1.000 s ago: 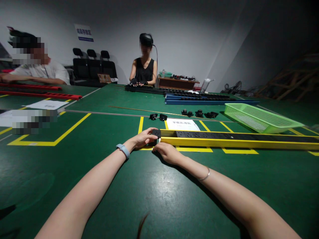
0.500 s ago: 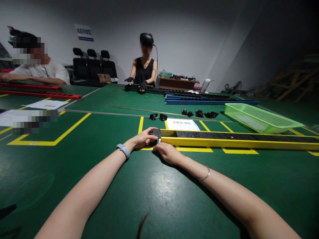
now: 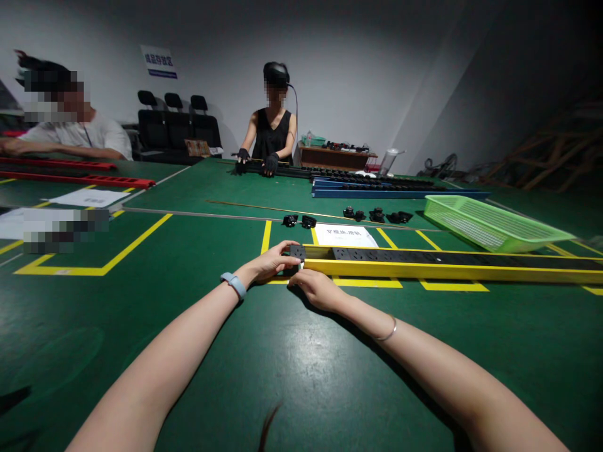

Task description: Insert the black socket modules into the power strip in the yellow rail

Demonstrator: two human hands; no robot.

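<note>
Left hand grips a small black block at the near end of the long yellow rail; its fingers curl over the block's top. Right hand rests against the rail's end, just beside the left. The rail lies flat on the green counter and carries a black strip. Behind it lie a white sheet, loose black parts and a tilted green basket. Two other people sit at the far side.
</note>
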